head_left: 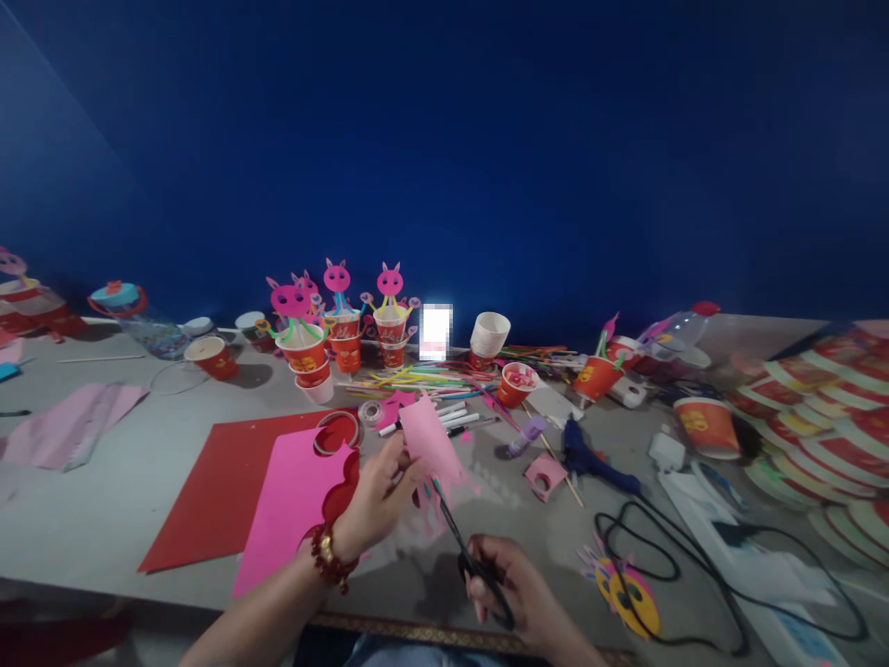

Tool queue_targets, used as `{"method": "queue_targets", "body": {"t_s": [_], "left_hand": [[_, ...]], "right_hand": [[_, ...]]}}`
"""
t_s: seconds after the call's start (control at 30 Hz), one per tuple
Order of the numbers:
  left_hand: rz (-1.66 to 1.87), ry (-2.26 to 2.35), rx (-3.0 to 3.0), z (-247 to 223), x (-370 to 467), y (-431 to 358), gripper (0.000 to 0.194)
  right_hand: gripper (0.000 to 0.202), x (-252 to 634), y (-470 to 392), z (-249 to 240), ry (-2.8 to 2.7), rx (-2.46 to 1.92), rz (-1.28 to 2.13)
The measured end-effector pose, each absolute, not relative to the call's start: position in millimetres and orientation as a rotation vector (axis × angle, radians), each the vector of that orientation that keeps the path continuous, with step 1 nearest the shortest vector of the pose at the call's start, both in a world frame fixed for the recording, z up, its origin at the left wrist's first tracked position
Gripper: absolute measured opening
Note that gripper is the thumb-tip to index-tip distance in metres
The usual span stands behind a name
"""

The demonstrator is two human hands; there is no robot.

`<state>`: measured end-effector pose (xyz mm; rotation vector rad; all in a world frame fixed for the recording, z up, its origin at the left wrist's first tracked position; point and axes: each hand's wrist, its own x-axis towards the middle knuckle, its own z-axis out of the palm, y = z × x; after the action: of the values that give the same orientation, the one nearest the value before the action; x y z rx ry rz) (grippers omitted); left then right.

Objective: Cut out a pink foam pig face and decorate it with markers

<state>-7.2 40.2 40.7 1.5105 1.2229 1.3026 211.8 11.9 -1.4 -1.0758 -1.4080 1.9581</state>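
My left hand [381, 493], with a beaded bracelet at its wrist, pinches a light pink paper piece [431, 439] above the table. Black-handled scissors [455, 530] are in my right hand [501, 584], its fingers wrapped round the handles. Their blades point up and left and meet the lower edge of the pink paper, where cut strips hang. Under my left forearm lie a bright pink sheet [281, 500] and a red sheet [208, 491], the pink one partly over the red.
Cups with pink paper figures [300, 347] stand at the back, near colored sticks [417, 382]. To the right are a blue glue gun [590, 459], black cables [677, 533], a yellow-and-pink paper figure [629, 602] and stacked red-and-white cups [820, 417].
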Motion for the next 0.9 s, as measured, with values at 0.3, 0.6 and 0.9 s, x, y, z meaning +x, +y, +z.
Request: {"method": "queue_targets", "body": {"t_s": [0.3, 0.6, 0.9], "left_hand": [[1.335, 1.247, 1.51, 42, -6, 37, 0.032], [1.302, 1.209, 1.485, 42, -6, 37, 0.032], [1.309, 1.035, 1.434, 52, -10, 34, 0.026]], "right_hand": [[0.054, 208, 11, 3, -1.396, -1.092, 1.973], [0.043, 207, 12, 5, -1.409, -1.157, 1.93], [0.05, 210, 12, 8, -1.424, -1.173, 1.911]]}}
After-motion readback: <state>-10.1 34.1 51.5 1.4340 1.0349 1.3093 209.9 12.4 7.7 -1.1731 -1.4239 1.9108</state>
